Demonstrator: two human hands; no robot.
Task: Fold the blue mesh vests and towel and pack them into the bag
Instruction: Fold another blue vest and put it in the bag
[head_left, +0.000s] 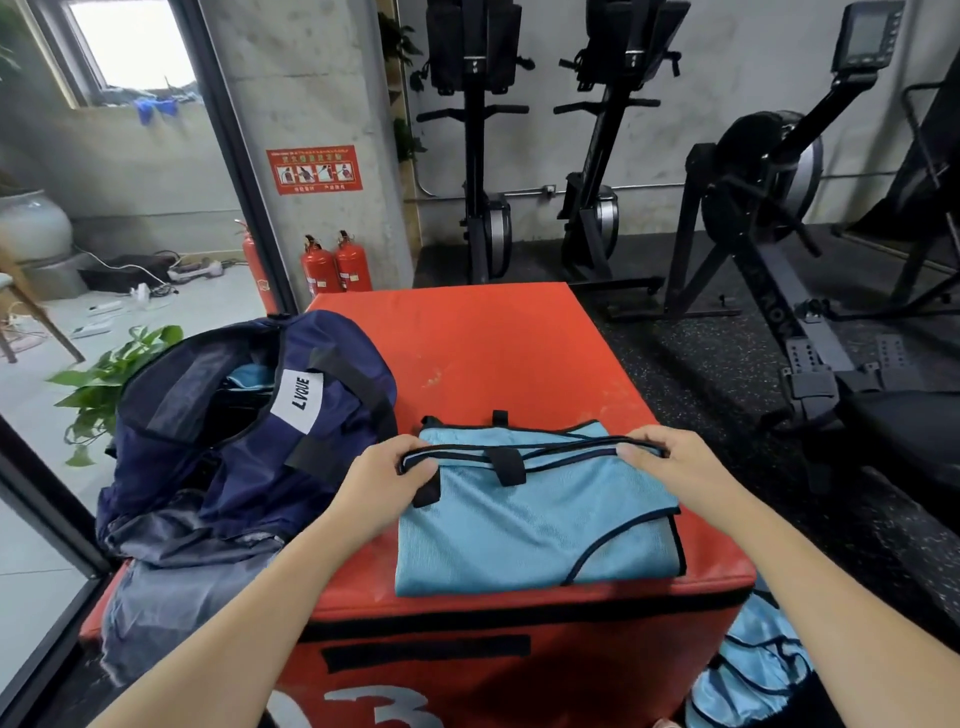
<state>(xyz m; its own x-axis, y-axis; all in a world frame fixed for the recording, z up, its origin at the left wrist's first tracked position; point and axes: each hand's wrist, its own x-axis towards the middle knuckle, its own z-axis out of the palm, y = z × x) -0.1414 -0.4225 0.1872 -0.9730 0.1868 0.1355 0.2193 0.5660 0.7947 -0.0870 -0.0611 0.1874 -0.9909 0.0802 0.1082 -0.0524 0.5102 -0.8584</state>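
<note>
pinching the black-trimmed far edge of the blue mesh vest (535, 519), the left hand (387, 480) and right hand (662, 460) held its 2 corners; it lay on the red box (467, 353), beside the open navy bag (234, 431).

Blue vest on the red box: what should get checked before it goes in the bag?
1. Left hand grips the vest's black-trimmed edge: ok.
2. Right hand grips the same edge: ok.
3. Vest folded flat on the red box: ok, though the edge is mid-fold.
4. Navy bag open at the top: ok.
5. Room left inside the bag: cannot tell.
6. All vests folded: not ok, blue mesh heap lies beside the box.
</note>
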